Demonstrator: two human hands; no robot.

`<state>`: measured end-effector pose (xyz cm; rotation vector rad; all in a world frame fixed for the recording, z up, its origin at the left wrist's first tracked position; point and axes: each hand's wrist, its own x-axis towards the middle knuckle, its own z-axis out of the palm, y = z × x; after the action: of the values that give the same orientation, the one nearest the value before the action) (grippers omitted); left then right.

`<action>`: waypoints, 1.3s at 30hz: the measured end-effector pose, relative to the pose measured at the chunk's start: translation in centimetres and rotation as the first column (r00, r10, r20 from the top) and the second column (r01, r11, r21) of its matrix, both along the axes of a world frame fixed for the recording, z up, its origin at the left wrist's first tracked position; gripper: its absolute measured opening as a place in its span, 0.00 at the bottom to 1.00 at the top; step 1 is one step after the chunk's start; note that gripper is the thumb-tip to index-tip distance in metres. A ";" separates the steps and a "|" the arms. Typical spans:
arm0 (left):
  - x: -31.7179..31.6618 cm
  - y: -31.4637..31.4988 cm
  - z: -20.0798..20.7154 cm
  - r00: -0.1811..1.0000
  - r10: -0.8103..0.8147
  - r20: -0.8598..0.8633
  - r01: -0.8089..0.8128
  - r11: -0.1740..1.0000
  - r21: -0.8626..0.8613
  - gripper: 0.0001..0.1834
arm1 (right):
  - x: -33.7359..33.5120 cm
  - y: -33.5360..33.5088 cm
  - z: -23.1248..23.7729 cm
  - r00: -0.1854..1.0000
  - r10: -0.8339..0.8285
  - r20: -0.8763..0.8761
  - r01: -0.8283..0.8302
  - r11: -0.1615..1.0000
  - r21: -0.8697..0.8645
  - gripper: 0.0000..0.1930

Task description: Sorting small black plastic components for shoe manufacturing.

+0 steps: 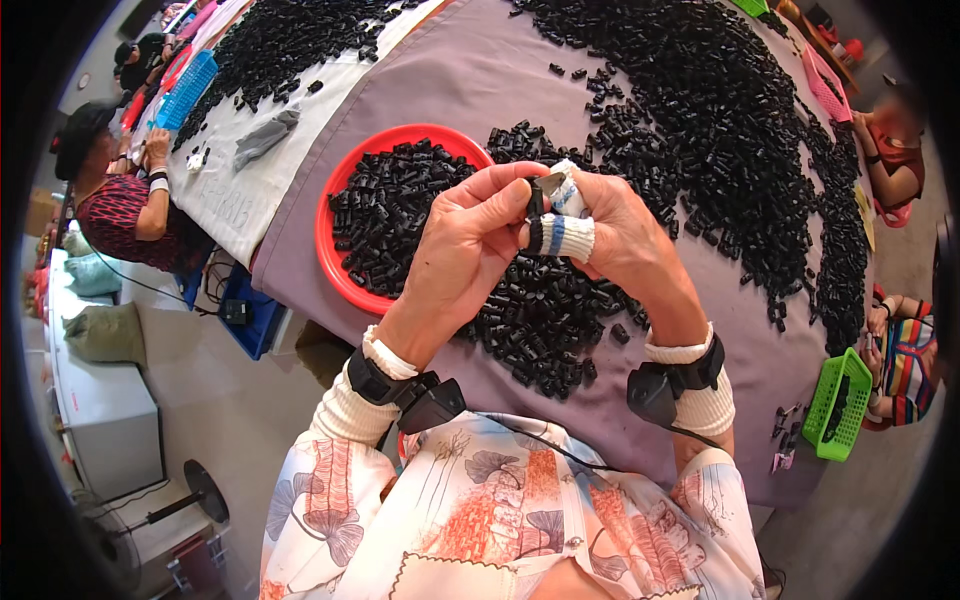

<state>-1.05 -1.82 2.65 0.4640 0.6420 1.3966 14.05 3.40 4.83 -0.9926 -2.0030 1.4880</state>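
Note:
My left hand [455, 245] is closed, thumb and forefinger pinching a small black plastic part [536, 203] in front of my chest. Close against it, my right hand [625, 225] is closed too, with white and blue fabric sleeves [568, 236] on its thumb and a finger. A small flat, grey blade-like piece [549, 184] shows between its fingertips and touches the black part; its handle, if any, is hidden. Below and behind my hands lies a pile of loose black parts [545, 325]. A red round tray [328, 235] full of similar parts sits to the left.
A large heap of black parts [690, 110] spreads over the cloth-covered table [400, 95]. A green basket [838, 405] stands at the right edge, a blue basket [187, 90] at the far left. Other people sit around the table. A fan [205, 490] stands on the floor at lower left.

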 end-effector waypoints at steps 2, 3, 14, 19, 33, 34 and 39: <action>-0.2 -0.1 -0.3 1.000 -0.011 0.023 0.011 1.000 -0.001 0.11 | 0.0 0.0 0.0 1.000 0.002 -0.006 -0.003 1.000 -0.010 0.22; -0.3 0.0 -0.5 0.999 -0.025 0.023 0.024 1.000 0.012 0.11 | 0.0 0.0 0.1 1.000 0.004 -0.001 -0.004 1.000 -0.019 0.22; -0.1 0.0 -0.5 0.999 -0.044 0.019 0.044 0.999 0.018 0.11 | 0.1 0.0 -0.2 1.000 0.012 0.019 -0.013 0.997 0.075 0.22; 0.2 -0.1 -0.2 1.000 -0.012 0.011 0.012 1.000 0.013 0.11 | -0.1 -0.4 0.1 1.000 -0.001 -0.023 0.002 0.999 0.051 0.21; -8.7 -0.5 -5.3 0.384 0.306 -0.871 -0.314 0.931 0.189 0.12 | 3.7 0.9 -1.3 0.988 -0.117 -0.100 0.116 0.993 -0.019 0.10; -7.8 -0.5 -5.2 0.391 0.274 -0.879 -0.243 0.952 0.189 0.12 | 3.8 0.8 -1.4 0.987 -0.124 -0.098 0.122 0.992 -0.026 0.10; -1.1 -0.1 -6.5 0.307 0.121 -0.944 0.132 0.977 0.168 0.11 | 4.2 0.6 -1.5 0.981 -0.168 -0.092 0.159 0.982 -0.100 0.12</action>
<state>-2.13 -1.90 -3.84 1.5679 1.4685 1.0465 18.29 4.00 3.35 -1.0701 -1.7526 1.5203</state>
